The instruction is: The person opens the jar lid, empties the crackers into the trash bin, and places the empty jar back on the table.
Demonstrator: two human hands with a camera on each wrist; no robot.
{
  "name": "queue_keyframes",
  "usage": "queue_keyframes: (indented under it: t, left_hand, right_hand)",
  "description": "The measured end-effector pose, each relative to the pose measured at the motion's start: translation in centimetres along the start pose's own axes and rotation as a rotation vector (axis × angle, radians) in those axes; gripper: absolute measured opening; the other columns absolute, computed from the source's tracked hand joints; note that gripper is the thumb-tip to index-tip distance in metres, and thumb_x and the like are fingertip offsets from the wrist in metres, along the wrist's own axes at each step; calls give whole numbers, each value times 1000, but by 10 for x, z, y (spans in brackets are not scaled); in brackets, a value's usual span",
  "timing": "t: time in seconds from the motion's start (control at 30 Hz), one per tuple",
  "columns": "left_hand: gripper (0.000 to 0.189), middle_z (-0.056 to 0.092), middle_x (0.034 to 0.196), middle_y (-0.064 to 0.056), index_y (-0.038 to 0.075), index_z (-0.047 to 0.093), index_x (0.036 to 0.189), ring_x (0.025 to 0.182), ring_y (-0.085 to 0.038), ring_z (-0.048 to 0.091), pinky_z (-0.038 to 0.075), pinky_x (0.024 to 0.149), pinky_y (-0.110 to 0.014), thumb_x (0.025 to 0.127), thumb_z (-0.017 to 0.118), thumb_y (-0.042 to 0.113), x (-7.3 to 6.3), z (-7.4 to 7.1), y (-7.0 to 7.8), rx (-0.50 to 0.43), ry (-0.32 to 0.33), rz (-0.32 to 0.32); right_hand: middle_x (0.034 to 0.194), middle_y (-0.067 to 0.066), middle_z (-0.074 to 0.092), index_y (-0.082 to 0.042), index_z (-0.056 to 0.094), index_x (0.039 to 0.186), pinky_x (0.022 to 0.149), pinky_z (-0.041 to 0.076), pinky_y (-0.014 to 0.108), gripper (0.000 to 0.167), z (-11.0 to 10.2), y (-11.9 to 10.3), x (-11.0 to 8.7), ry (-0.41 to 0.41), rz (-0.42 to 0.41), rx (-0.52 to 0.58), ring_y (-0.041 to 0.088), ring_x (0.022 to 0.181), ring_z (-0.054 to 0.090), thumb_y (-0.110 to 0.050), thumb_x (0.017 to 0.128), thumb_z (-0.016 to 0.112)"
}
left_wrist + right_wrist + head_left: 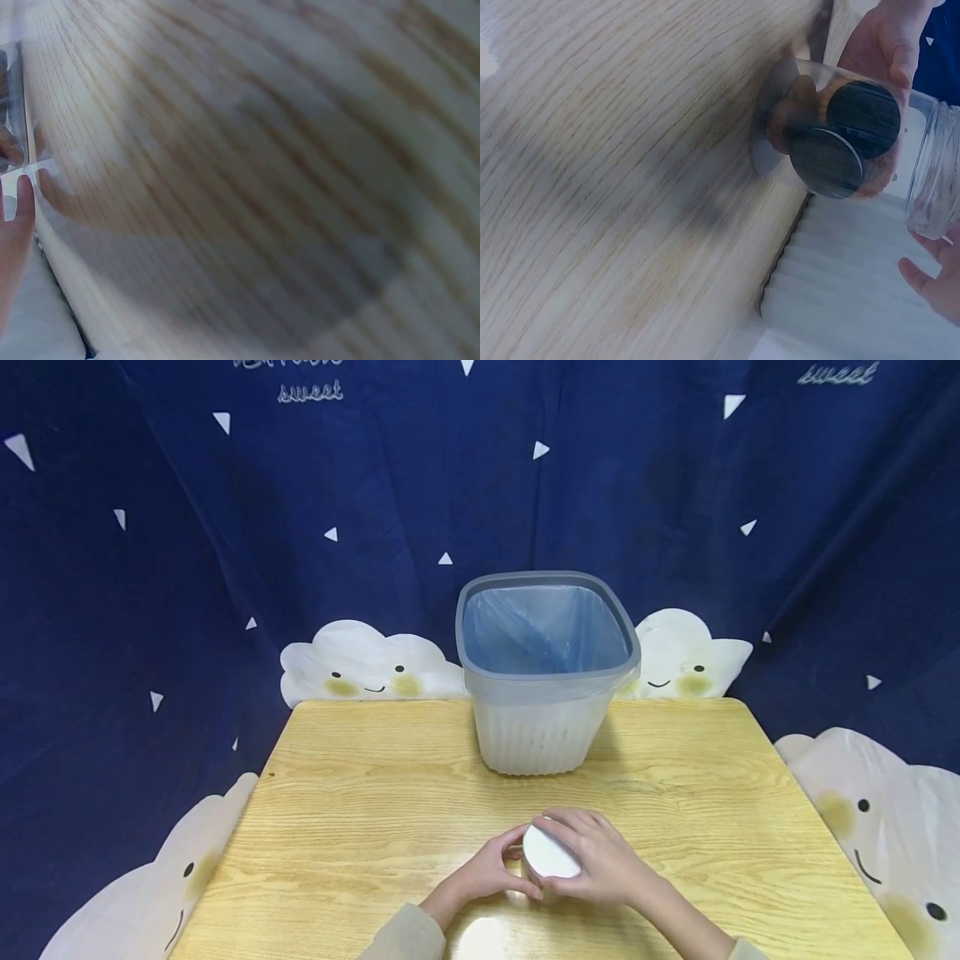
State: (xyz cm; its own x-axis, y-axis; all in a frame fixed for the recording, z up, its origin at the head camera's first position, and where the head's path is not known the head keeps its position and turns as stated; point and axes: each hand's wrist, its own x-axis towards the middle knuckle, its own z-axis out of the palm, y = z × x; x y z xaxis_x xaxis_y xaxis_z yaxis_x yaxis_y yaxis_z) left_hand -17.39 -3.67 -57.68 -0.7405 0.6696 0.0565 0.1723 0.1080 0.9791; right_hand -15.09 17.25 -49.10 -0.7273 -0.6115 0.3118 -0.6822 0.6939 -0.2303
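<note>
A clear jar (847, 139) with a white top (551, 853) stands on the table between my hands. Dark discs (862, 118) and brownish rounded pieces show through its wall; their kind is unclear. Its ridged clear end (932, 172) appears in the right wrist view. My left hand (483, 870) holds the jar's body from the left, thumb and fingers curved around it. From the right, my right hand (600, 864) grips the top, fingers over the far edge and thumb at the near side. The left wrist view catches only fingers (15, 225) and part of the jar at its edge.
A whitish ribbed bin (543, 727) with a grey rim and a bluish liner stands at the table's far side, beyond the jar. Pale wood covers the table (360, 785). A dark blue curtain (390, 485) with clouds and triangles hangs behind and at both sides.
</note>
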Motion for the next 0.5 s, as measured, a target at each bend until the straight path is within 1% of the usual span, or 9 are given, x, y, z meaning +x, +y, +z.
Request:
queue_keyframes:
  t: [0.13,0.37,0.5]
  left_hand:
    - [85,43,138,7,27,32,141,124,-11,40,38,98,-30,70,78,14,0,0,0,-3,0,0]
    - [86,41,139,9,28,30,142,124,-11,39,37,98,-30,70,77,27,-1,-1,-3,-19,-21,11]
    - [86,42,138,10,29,29,142,123,-12,39,37,97,-29,70,77,29,-1,-1,-3,-35,-25,-5]
  right_hand:
    - [125,2,54,-19,53,128,91,39,47,70,0,2,0,-11,-8,20,21,112,50,-52,67,69]
    - [125,3,54,-20,53,127,89,40,47,69,1,5,1,-4,-50,29,21,110,51,-52,68,68]
    - [125,2,54,-20,53,128,89,41,48,68,0,8,1,-7,-85,33,22,110,52,-53,70,67]
